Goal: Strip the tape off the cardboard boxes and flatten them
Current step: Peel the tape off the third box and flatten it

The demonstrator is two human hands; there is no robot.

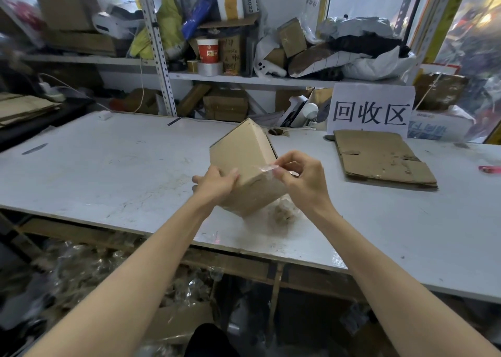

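Note:
A small brown cardboard box (pixel 242 157) is held tilted above the white table (pixel 108 172), one corner pointing down. My left hand (pixel 215 184) grips its lower left side. My right hand (pixel 301 179) pinches a strip of clear tape (pixel 267 168) that comes off the box's right edge. A crumpled wad of used tape (pixel 283 213) lies on the table just below the box. A flattened cardboard box (pixel 379 157) rests on the table at the right.
A white sign with black characters (pixel 370 111) stands behind the flattened box. Cluttered shelves (pixel 244 78) with boxes, tape rolls and bags fill the back. A pink object (pixel 489 169) lies at the far right table edge. Plastic scraps (pixel 89 272) pile under the table.

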